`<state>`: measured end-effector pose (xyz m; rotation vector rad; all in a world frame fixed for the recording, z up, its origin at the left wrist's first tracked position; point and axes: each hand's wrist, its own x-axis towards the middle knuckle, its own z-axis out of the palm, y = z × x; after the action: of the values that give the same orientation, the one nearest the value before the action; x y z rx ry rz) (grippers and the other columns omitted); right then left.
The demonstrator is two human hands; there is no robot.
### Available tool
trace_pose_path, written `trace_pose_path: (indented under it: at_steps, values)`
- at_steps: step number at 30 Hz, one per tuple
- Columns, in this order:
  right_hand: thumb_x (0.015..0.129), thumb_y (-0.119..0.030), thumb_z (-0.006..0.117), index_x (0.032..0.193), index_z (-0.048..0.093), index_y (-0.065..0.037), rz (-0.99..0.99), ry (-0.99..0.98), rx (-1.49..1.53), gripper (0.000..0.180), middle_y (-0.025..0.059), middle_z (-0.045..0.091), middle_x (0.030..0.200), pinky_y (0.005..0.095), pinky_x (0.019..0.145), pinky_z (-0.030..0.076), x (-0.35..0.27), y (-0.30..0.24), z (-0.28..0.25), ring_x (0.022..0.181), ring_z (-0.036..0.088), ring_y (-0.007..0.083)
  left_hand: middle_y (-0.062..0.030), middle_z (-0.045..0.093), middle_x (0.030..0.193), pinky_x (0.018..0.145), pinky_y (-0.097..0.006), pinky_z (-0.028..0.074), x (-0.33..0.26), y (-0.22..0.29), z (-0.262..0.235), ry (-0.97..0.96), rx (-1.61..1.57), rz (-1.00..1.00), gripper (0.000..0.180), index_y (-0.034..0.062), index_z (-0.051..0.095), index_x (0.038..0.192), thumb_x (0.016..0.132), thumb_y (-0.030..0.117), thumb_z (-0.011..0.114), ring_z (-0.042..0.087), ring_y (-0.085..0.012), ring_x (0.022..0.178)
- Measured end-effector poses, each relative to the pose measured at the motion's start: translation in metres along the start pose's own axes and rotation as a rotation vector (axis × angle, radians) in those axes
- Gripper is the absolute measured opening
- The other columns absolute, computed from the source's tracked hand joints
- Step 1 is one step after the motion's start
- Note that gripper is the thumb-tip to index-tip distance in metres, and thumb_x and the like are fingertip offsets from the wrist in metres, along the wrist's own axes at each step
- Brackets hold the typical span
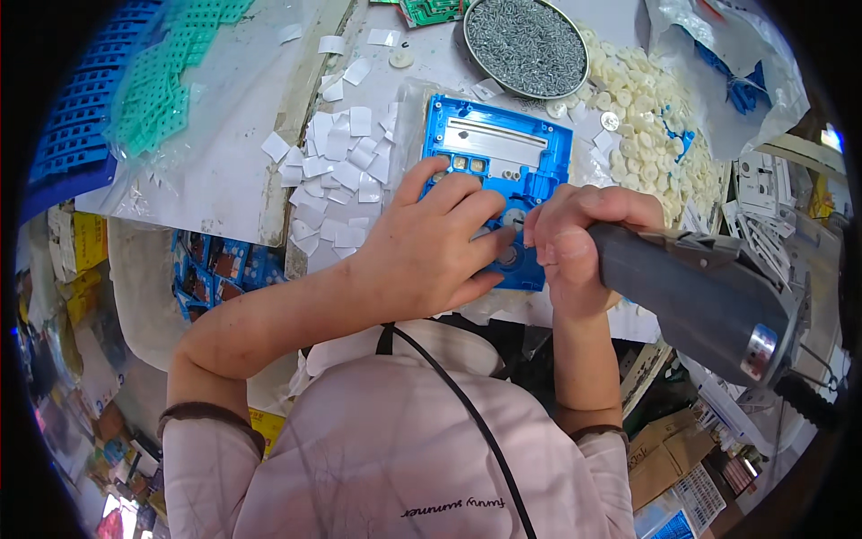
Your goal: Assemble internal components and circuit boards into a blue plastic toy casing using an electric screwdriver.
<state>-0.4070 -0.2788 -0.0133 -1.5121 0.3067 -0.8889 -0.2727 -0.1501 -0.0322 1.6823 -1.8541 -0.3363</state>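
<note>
A blue plastic housing with a silver-grey strip, several small square openings and round parts lies in front of me. My left hand rests over its left and lower part, fingers spread and bent, with the fingertips touching it. They partly cover a whitish round disc in the housing. At its right edge my right hand is closed round the lower end of a dark grey electric screwdriver, whose body tilts toward the lower right. The screwdriver's tip is hidden by my fingers.
Loose white square pieces lie left of the housing. Beyond it stands a round tray of small screws, beside a pile of cream-coloured discs. Green lattice parts sit far left; a plastic bag holds blue pieces at far right.
</note>
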Motion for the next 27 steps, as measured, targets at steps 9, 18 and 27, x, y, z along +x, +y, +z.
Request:
trace_pose_path:
  at_steps: [9,18,27]
  values:
    - [0.093,-0.016,0.072,0.122,0.045,-0.005,-0.005,-0.035,0.006,0.041,0.0043,0.051,0.068,0.0325,0.053,0.048,0.002,0.003,-0.005,0.057,0.05,0.014,-0.0072,0.058,0.117,0.107,-0.056,0.033,-0.001,0.0,-0.001,-0.001,0.001,0.006,0.037,0.0135,0.07,0.105,0.073,0.03,0.08,0.052,-0.0301,0.114]
    - [0.094,-0.016,0.068,0.146,0.037,-0.002,-0.088,-0.081,0.13,0.063,0.0044,0.053,0.072,0.033,0.057,0.049,0.022,-0.032,-0.014,0.061,0.051,0.0148,-0.0053,0.058,0.113,0.108,-0.053,0.033,0.001,0.001,-0.003,0.024,0.006,0.008,0.035,0.0148,0.071,0.107,0.076,0.028,0.079,0.053,-0.0278,0.114]
    - [0.075,-0.003,0.082,0.104,0.072,-0.005,0.283,-0.196,-0.731,0.031,0.0068,0.064,0.088,0.0324,0.069,0.05,0.005,-0.022,-0.028,0.077,0.062,0.0178,-0.007,0.061,0.11,0.108,-0.054,0.037,-0.005,-0.005,-0.002,0.087,-0.056,0.027,0.024,0.0105,0.066,0.097,0.077,0.019,0.077,0.058,-0.0285,0.108]
